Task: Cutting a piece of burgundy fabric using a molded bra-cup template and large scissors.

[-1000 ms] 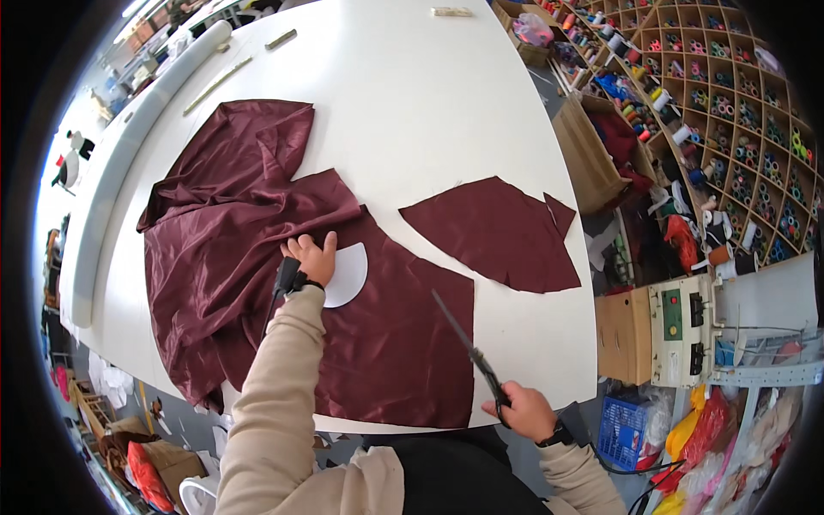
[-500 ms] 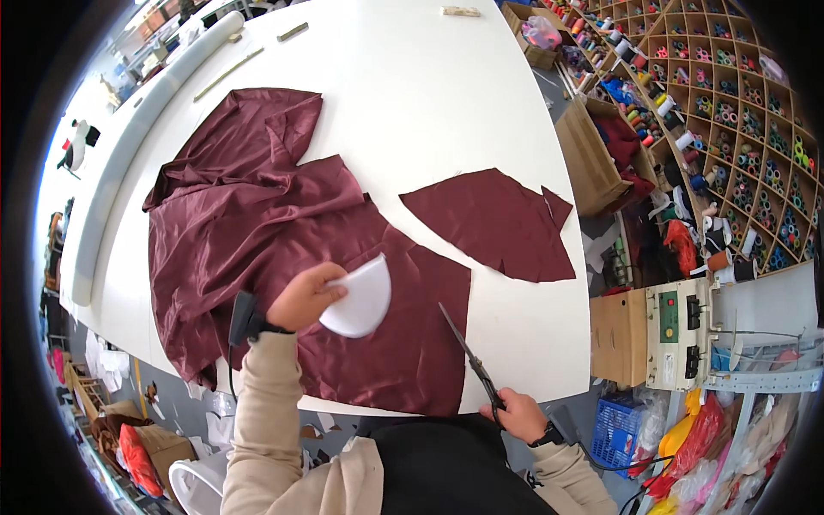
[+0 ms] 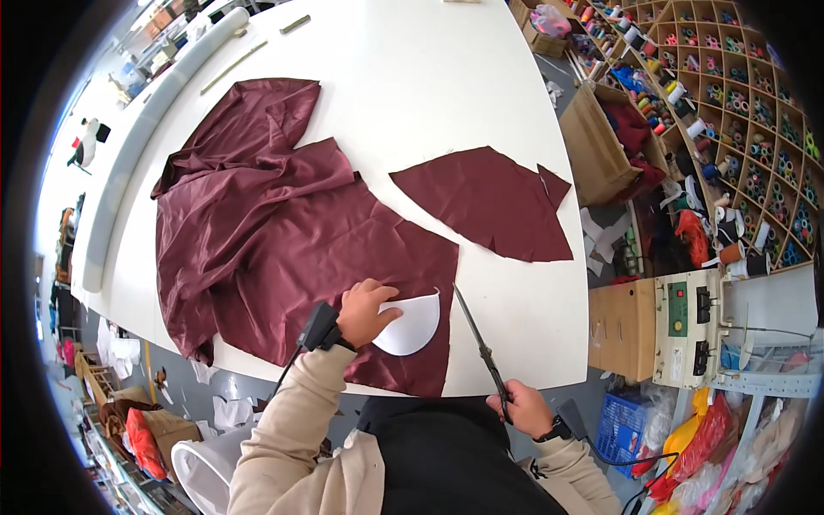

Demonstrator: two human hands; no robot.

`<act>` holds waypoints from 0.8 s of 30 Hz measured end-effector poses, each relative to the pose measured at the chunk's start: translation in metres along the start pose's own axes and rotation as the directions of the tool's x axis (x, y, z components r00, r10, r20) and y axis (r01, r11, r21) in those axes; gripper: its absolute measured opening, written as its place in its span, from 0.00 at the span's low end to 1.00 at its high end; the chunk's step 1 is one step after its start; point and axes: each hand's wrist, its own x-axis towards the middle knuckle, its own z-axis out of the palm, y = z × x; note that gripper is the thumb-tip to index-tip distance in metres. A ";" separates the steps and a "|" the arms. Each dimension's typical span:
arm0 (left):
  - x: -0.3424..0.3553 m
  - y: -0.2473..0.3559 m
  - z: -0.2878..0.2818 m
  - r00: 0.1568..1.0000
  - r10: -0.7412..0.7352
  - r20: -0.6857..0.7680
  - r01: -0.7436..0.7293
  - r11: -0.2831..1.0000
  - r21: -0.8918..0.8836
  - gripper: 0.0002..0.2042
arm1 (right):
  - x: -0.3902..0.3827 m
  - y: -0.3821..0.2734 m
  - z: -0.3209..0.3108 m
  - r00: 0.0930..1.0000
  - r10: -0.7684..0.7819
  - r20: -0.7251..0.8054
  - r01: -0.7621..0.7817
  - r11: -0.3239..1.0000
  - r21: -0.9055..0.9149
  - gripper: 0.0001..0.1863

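Observation:
My left hand point(image 3: 367, 311) has its thumb on the corner of a white half-round pattern piece point(image 3: 410, 326), which lies on a large sheet of shiny maroon fabric point(image 3: 283, 249). Its fingers curl over the cloth beside that piece. My right hand point(image 3: 524, 408) is closed round the handles of a pair of scissors point(image 3: 481, 348) at the table's near edge. The long blades point away from me, just right of the fabric's edge. Farther right lies a separate maroon cut piece point(image 3: 489, 206) with a pointed left end and a small notched flap.
The white table point(image 3: 386, 103) carries a long pale roll point(image 3: 142, 146) along its left side and a thin stick point(image 3: 233, 69). Right of it stand a cardboard box point(image 3: 596, 150), a thread rack point(image 3: 738, 94) and a control box point(image 3: 684, 330). A blue crate point(image 3: 622, 425) is on the floor.
My left hand has moved right and nearer with the white pattern piece, from above the fabric down onto its near right part. The scissors stay in my right hand, now more upright in view.

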 end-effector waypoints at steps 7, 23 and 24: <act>-0.047 -0.016 -0.034 0.959 -0.163 -0.231 0.142 0.984 -0.103 0.15 | 0.003 0.004 -0.007 0.995 -0.056 0.085 0.058 0.998 -0.012 0.25; -0.053 0.023 0.003 0.934 -0.335 0.121 0.323 0.653 -0.684 0.16 | 0.018 -0.011 -0.016 0.969 -0.052 0.241 0.051 0.999 0.009 0.23; -0.057 0.024 0.003 0.909 -0.368 0.193 0.359 0.462 -0.811 0.16 | 0.018 -0.009 -0.017 0.969 -0.046 0.245 0.034 0.998 0.053 0.22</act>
